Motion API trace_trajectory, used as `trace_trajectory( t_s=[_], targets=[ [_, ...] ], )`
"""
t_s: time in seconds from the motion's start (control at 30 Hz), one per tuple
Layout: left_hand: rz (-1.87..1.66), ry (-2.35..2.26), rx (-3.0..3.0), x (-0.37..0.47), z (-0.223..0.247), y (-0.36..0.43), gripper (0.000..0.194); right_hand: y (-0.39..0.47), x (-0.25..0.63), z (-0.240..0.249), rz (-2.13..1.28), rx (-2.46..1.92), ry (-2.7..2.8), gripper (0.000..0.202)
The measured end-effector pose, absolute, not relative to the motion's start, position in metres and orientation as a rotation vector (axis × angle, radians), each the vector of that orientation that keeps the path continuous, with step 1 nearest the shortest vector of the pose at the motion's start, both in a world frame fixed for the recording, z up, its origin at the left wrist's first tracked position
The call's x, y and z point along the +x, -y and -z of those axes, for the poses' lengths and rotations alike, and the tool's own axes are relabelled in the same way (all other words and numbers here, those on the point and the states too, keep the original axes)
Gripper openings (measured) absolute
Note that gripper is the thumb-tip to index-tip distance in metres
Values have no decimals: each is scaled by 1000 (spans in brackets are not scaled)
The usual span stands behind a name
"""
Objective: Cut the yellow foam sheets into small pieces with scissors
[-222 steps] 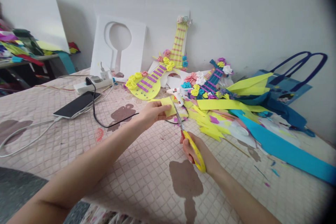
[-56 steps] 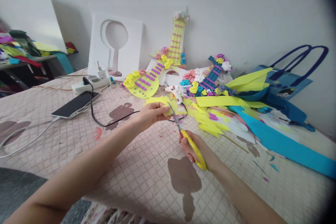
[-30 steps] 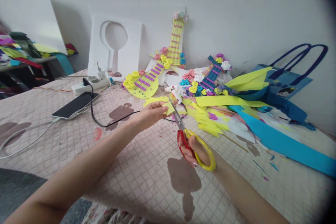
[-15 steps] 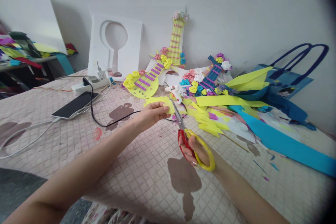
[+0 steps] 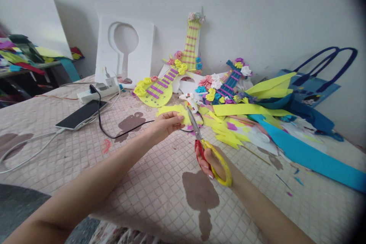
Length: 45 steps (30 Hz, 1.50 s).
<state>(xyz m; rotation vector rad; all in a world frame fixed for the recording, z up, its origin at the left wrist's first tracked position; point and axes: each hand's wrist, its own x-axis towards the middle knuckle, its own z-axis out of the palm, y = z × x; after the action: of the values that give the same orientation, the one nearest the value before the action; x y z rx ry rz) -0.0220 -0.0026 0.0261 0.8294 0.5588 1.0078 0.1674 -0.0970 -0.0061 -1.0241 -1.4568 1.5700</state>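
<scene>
Pinched in my left hand [image 5: 169, 125] is a piece of yellow paper [image 5: 183, 111] with a wavy cut edge. My right hand [image 5: 210, 160] grips scissors [image 5: 195, 124] with one red and one yellow handle. Their blades point up and away from me, close beside the right edge of the paper; I cannot tell whether they touch it. Just behind the blades lies a white glue gun [image 5: 190, 101]. Yellow paper scraps [image 5: 228, 133] are heaped to the right of the scissors.
Decorated paper guitars [image 5: 158, 95] stand and lie along the wall. At left are a phone [image 5: 81, 114], a power strip [image 5: 98, 92] and a black cord [image 5: 120, 136]. A foam board [image 5: 145, 45] leans behind. Blue paper [image 5: 309, 152] and a blue bag [image 5: 323, 87] are at right.
The scissors have shifted slightly, their tips a little to the right, and the blades look closer together. My left hand and the yellow paper stay almost in place.
</scene>
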Motion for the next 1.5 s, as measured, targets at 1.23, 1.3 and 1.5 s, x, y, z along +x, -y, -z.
trace_trajectory(
  t_s=[1.23, 1.3, 1.5],
  targets=[
    [-705, -806, 1092, 8, -1, 36, 29, 85, 165, -1, -1201, -1221, 1213, 26],
    [-726, -815, 1071, 9, 0, 36, 29, 86, 163, -2, -1205, -1233, 1189, 29],
    [-730, -815, 1054, 10, 5, 36, 30, 86, 161, -5, -1160, -1283, 1159, 28]
  ],
)
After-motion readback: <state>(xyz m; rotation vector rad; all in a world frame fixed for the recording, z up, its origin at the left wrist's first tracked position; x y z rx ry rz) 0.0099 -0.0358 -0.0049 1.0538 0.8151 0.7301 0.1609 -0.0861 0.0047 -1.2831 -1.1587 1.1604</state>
